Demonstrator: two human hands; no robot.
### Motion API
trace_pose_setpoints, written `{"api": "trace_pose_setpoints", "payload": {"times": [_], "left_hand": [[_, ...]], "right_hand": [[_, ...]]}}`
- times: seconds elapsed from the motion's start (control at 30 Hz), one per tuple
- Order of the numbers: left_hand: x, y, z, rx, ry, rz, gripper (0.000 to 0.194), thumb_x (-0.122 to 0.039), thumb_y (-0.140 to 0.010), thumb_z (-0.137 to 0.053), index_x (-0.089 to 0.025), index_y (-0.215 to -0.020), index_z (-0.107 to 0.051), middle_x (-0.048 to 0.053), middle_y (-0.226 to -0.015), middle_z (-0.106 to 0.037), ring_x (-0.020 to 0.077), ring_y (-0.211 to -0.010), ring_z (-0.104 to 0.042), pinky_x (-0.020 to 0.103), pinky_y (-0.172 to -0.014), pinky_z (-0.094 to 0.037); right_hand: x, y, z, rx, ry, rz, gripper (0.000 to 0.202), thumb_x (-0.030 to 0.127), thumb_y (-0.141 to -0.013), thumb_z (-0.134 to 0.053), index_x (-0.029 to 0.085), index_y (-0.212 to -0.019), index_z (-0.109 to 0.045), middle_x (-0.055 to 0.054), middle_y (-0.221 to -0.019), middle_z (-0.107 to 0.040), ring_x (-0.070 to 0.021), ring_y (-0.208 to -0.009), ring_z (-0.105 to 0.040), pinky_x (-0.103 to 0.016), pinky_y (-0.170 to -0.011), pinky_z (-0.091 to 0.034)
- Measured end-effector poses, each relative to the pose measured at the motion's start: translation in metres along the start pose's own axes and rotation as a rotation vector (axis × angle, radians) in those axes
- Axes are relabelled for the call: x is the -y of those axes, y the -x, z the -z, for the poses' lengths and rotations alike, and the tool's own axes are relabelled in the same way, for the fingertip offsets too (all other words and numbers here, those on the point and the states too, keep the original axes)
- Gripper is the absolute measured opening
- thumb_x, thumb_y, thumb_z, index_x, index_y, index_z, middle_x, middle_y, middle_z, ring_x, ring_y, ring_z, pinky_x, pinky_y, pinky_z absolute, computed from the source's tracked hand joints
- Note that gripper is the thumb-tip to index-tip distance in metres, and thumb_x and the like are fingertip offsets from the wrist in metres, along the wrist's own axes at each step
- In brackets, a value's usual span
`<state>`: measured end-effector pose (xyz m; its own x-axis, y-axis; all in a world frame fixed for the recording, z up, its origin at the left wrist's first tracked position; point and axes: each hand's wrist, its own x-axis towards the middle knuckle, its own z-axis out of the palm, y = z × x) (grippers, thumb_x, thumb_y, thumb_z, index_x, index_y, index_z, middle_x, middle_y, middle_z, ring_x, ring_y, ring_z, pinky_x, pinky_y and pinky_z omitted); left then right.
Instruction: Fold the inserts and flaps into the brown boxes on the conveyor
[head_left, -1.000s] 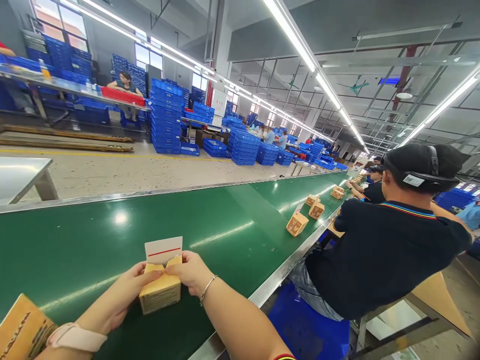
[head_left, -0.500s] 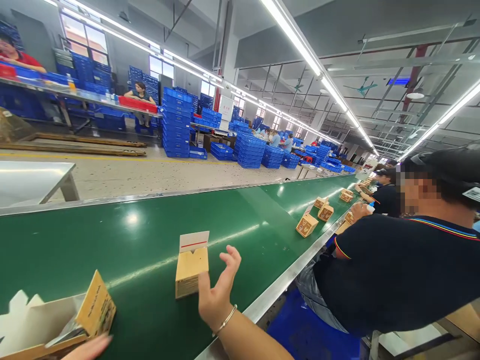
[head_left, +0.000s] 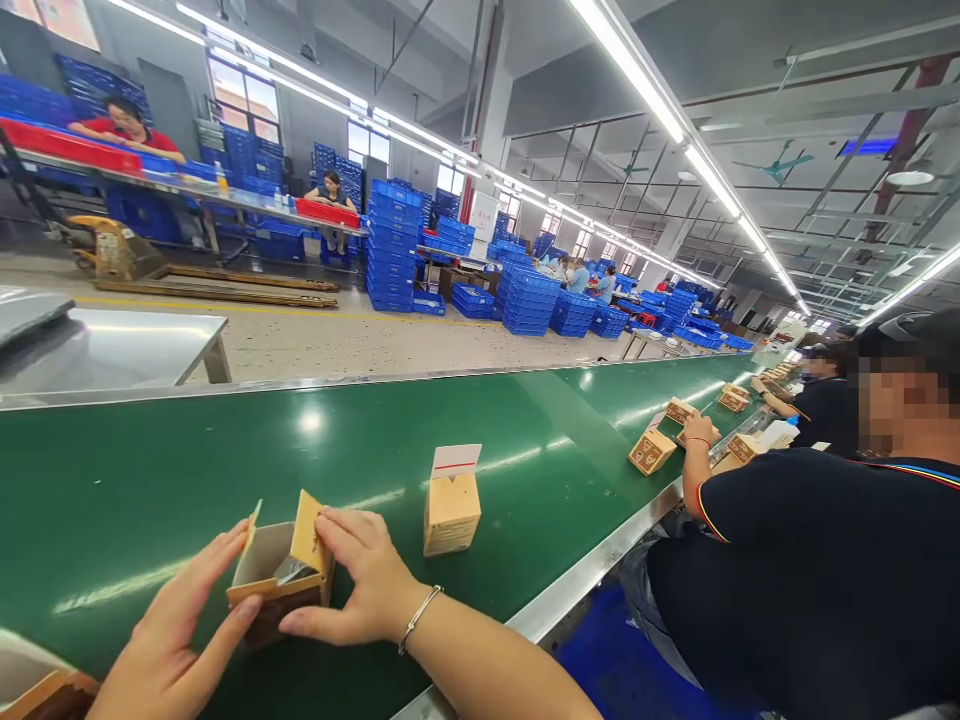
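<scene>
Left hand: the left hand [head_left: 176, 640] is at the bottom edge, fingers spread and loosely open, fingertips touching the left side of the open box [head_left: 279, 580]; it grips nothing.
Right hand: the right hand [head_left: 360, 585] is curled around the right side of the same box, thumb low at its front corner, fingers pressed on the raised right flap [head_left: 309, 535]; a thin bracelet [head_left: 418, 618] circles the wrist.
Open box: a small brown carton standing on the belt [head_left: 150, 470] between the two hands, top open, flaps up; something pale and shiny lies inside, too small to make out.
Corner carton: a brown edge [head_left: 45, 695] is cut off at the lower left corner; what it is cannot be told.
Taped box: a closed box [head_left: 451, 508] with a white flap bearing a red line stands upright on the belt, just right of the right hand and apart from it.
Neighbour: a person in a dark shirt [head_left: 817, 570] sits to the right, one hand on the belt edge near more small boxes [head_left: 651, 452]; the lower body is cut off.
Far side: a steel table [head_left: 112, 345], stacks of blue crates [head_left: 390, 245], and people at benches, blurred by distance.
Change: half a second ago the right hand hung open beside the taped box and the left was barely in view under an open carton; now both hands are on the open box, and the taped box sits farther right.
</scene>
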<state>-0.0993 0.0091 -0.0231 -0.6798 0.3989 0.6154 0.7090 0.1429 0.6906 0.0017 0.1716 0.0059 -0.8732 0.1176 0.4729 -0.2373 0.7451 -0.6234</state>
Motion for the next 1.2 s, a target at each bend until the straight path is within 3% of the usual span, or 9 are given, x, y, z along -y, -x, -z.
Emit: {"api": "trace_pose_setpoints", "payload": {"times": [0.13, 0.27, 0.43, 0.53, 0.73, 0.87, 0.93, 1.03, 1.2], "left_hand": [[-0.018, -0.016, -0.011, 0.114, 0.048, 0.068, 0.041, -0.058, -0.093, -0.043, -0.038, -0.127, -0.051, -0.003, -0.139, -0.051, 0.0284, -0.129, -0.047, 0.052, -0.113, -0.039], [-0.036, -0.032, -0.029, 0.077, 0.085, 0.108, 0.053, -0.067, -0.090, -0.041, -0.024, -0.117, -0.055, 0.009, -0.130, -0.056, 0.0301, -0.124, -0.052, 0.052, -0.110, -0.041], [-0.043, -0.023, -0.054, 0.042, 0.163, 0.118, 0.062, -0.065, -0.090, -0.039, -0.016, -0.128, -0.043, 0.021, -0.139, -0.045, 0.0325, -0.128, -0.047, 0.052, -0.104, -0.046], [-0.044, -0.009, -0.065, 0.050, 0.189, 0.122, 0.060, -0.057, -0.094, -0.041, -0.016, -0.137, -0.033, 0.022, -0.140, -0.042, 0.0309, -0.124, -0.051, 0.048, -0.095, -0.052], [-0.056, -0.001, -0.067, -0.205, -0.017, -0.130, 0.057, -0.038, -0.093, -0.055, -0.023, -0.141, -0.029, 0.018, -0.142, -0.040, 0.0310, -0.131, -0.044, 0.046, -0.096, -0.050], [-0.065, -0.006, -0.064, 0.056, 0.141, -0.033, 0.069, -0.052, -0.084, -0.064, -0.020, -0.138, -0.036, 0.017, -0.135, -0.049, 0.0314, -0.124, -0.051, 0.044, -0.093, -0.053], [-0.068, -0.005, -0.066, 0.183, 0.221, 0.015, 0.058, -0.051, -0.083, -0.065, -0.021, -0.129, -0.046, 0.013, -0.125, -0.058, 0.0288, -0.114, -0.058, 0.042, -0.090, -0.054], [-0.069, 0.000, -0.073, 0.136, 0.231, 0.053, 0.050, -0.043, -0.086, -0.062, -0.020, -0.127, -0.046, 0.012, -0.119, -0.062, 0.0255, -0.103, -0.063, 0.036, -0.078, -0.056], [-0.069, 0.003, -0.079, 0.219, 0.073, -0.232, 0.033, -0.034, -0.096, -0.049, -0.025, -0.127, -0.054, 0.009, -0.133, -0.055, 0.0260, -0.121, -0.053, 0.041, -0.095, -0.049]], "right_hand": [[-0.005, -0.016, 0.013, -0.013, 0.071, -0.025, 0.069, 0.044, -0.058, -0.088, 0.029, -0.121, -0.063, -0.004, -0.131, -0.061, -0.0229, -0.118, -0.055, -0.038, -0.107, -0.039], [-0.012, -0.027, 0.027, -0.028, -0.019, 0.038, 0.049, 0.038, -0.071, -0.080, 0.026, -0.115, -0.063, -0.005, -0.123, -0.065, -0.0212, -0.117, -0.056, -0.039, -0.108, -0.037], [-0.029, -0.009, 0.024, -0.099, -0.227, 0.068, 0.075, 0.044, -0.075, -0.070, 0.016, -0.138, -0.040, -0.018, -0.144, -0.045, -0.0272, -0.136, -0.041, -0.044, -0.112, -0.035], [-0.036, 0.005, 0.015, -0.205, -0.316, -0.006, 0.082, 0.042, -0.075, -0.068, 0.014, -0.143, -0.032, -0.020, -0.143, -0.043, -0.0284, -0.128, -0.048, -0.043, -0.105, -0.042], [-0.040, 0.011, 0.025, -0.422, -0.417, -0.168, 0.071, 0.048, -0.078, -0.065, 0.020, -0.139, -0.043, -0.014, -0.130, -0.055, -0.0231, -0.103, -0.062, -0.038, -0.087, -0.053], [-0.050, 0.004, 0.048, -0.273, -0.459, -0.158, 0.044, 0.058, -0.082, -0.061, 0.020, -0.101, -0.071, -0.007, -0.093, -0.071, -0.0216, -0.082, -0.067, -0.034, -0.073, -0.057], [-0.055, 0.004, 0.055, -0.346, -0.428, -0.191, 0.044, 0.058, -0.087, -0.056, 0.019, -0.101, -0.071, -0.007, -0.086, -0.071, -0.0199, -0.076, -0.066, -0.032, -0.066, -0.056], [-0.057, 0.014, 0.061, -0.526, -0.348, -0.217, 0.046, 0.053, -0.097, -0.041, 0.017, -0.111, -0.066, -0.010, -0.095, -0.070, -0.0184, -0.078, -0.064, -0.032, -0.068, -0.054], [-0.046, 0.040, 0.076, -0.452, -0.257, -0.063, 0.061, 0.072, -0.088, -0.040, 0.023, -0.102, -0.074, -0.011, -0.100, -0.072, -0.0261, -0.096, -0.062, -0.044, -0.087, -0.050]]}}
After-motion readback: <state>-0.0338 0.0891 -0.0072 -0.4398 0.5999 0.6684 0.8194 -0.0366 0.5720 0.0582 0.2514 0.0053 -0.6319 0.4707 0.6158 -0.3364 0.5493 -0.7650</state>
